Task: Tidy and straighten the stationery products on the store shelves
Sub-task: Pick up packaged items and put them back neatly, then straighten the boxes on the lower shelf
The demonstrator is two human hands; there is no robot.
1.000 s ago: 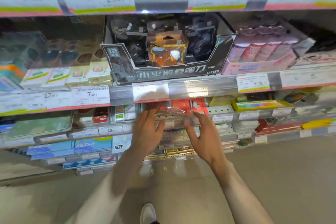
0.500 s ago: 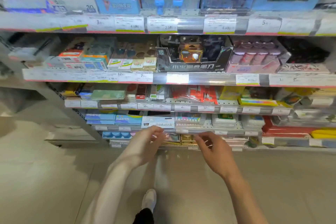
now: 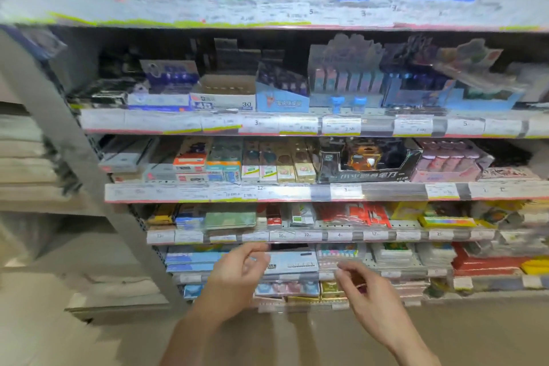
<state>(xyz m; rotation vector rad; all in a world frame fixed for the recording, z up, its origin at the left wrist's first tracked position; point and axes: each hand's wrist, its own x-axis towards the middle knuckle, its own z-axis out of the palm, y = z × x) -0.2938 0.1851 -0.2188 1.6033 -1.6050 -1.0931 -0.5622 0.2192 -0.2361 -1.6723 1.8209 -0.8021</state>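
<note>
Several tiers of store shelves hold stationery, and the picture is blurred. My left hand (image 3: 237,273) hangs in front of the lower tiers with loosely curled fingers, holding nothing, just left of a pale blue boxed pack (image 3: 292,261). My right hand (image 3: 364,291) is held out at the same height, fingers loosely curled and empty. Above them lie red plastic-wrapped packs (image 3: 356,214). One tier higher stands a black display box (image 3: 368,162) with an orange figure, beside a pink display box (image 3: 448,165).
White price-label strips (image 3: 297,190) run along each shelf edge. A grey slanted upright (image 3: 74,154) ends the shelving on the left, with stacked pale goods (image 3: 26,154) beyond it. Beige floor (image 3: 312,339) lies below my arms.
Both hands have drawn back from the red packs and dropped lower. The view has pulled back and tilted up, so more upper shelves show.
</note>
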